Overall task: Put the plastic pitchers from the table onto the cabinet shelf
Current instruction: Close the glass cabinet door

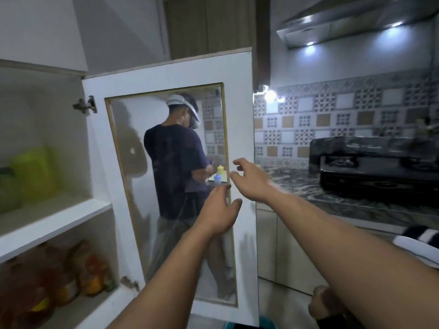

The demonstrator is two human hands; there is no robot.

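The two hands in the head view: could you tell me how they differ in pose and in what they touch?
The left hand rests with straight fingers against the open cabinet door at the lower right corner of its glass pane; the right hand hovers beside the door's edge, and whether it touches is unclear. The left hand's fingers lie fairly flat, while the right hand's are loosely curled and spread. Both are bare, reach forward and hold nothing.

My cabinet door (240,129): white painted, scuffed, w/ glossy glass pane (152,186). Hinge (85,105) metal. Counter (320,193) polished marbled stone. Pitcher (35,172) yellow-green plastic.
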